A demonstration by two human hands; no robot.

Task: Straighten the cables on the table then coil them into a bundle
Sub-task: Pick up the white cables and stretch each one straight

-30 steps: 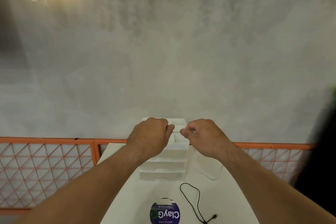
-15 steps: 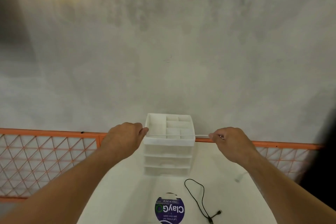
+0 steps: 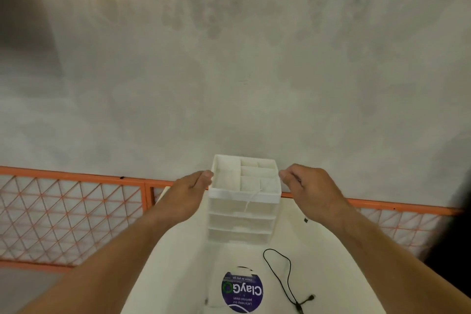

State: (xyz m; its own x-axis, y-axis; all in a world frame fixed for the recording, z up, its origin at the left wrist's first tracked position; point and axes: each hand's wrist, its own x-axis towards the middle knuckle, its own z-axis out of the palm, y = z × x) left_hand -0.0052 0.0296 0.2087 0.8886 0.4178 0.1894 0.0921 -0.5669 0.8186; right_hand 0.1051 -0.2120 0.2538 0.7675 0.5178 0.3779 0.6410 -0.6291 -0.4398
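My left hand (image 3: 195,186) and my right hand (image 3: 307,183) are raised on either side of a white drawer organizer (image 3: 240,219). Each pinches a thin white cable (image 3: 251,199) between thumb and fingertips. The cable sags from my right hand across the organizer's front. Near my left hand it is lost against the white plastic. A small dark end (image 3: 305,220) hangs below my right wrist. On the white table (image 3: 178,262) lies a thin black cable (image 3: 280,278) in a loose loop, its plugs near the bottom edge of the view.
A round purple ClayGo sticker (image 3: 242,290) is on the table in front of the organizer. An orange mesh railing (image 3: 76,211) runs behind the table. Beyond it is a grey concrete surface (image 3: 229,71).
My hands spread apart and pulled the white cable taut over the organizer. They have since come closer together, and the cable now hangs slack. The black cable has not moved.
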